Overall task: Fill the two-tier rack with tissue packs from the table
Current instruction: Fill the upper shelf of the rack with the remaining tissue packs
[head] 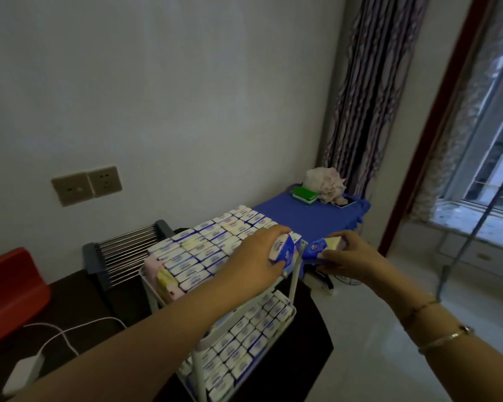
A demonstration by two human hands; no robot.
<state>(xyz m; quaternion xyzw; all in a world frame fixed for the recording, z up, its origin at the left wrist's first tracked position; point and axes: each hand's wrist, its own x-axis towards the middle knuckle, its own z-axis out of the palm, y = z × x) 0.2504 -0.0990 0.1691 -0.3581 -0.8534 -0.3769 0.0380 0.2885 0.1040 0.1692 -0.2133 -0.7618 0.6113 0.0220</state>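
Blue-and-white wrapped tissue packs (198, 250) fill both tiers of our white metal two-tier rack (293, 281), where our left hand (253, 256) grips one pack (283, 250) at the top tier's right edge and our right hand (350, 256) pinches another (321, 248) just beside it.

A dark table (79, 297) carries the white two-tier rack (293, 281), both tiers packed with tissue packs (199, 250). On the table's far left sit a red box (9, 288) and a slatted metal drying rack (122, 253); near left lies a white charger (22, 371) with cable. Farther right, a blue-covered table (311, 216) holds a green sponge (304, 194) and crumpled cloth (325, 184).
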